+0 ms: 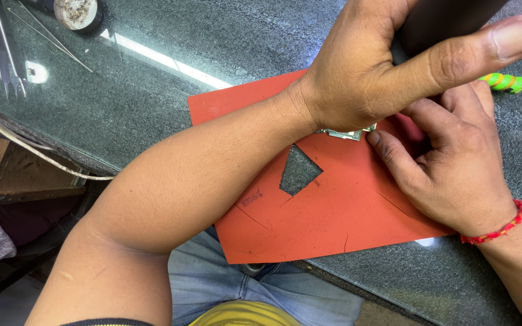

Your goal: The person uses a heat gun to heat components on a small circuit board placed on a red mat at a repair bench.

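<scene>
While the left hand (pixel 364 66) wraps shut around a dark cylindrical tool (pixel 442 21), thumb stretched out toward three o'clock, it seems to bear down on a small metal-edged board (pixel 345 133) lying on the orange mat (pixel 333 211). At nine o'clock on the desk (pixel 152 102) lie one pair of tweezers (pixel 8 54) and two thin probes (pixel 49 36); at eleven o'clock stands one round pot (pixel 78 12). One triangular hole (pixel 299 171) is cut in the mat's middle. At three o'clock the right hand (pixel 454 163) curls, fingertips pressing beside the board, steadying it. One green-and-orange striped handle (pixel 502 82) lies beyond. Work on the board looks mid-way; steady pressure and a still board seem needed next.
</scene>
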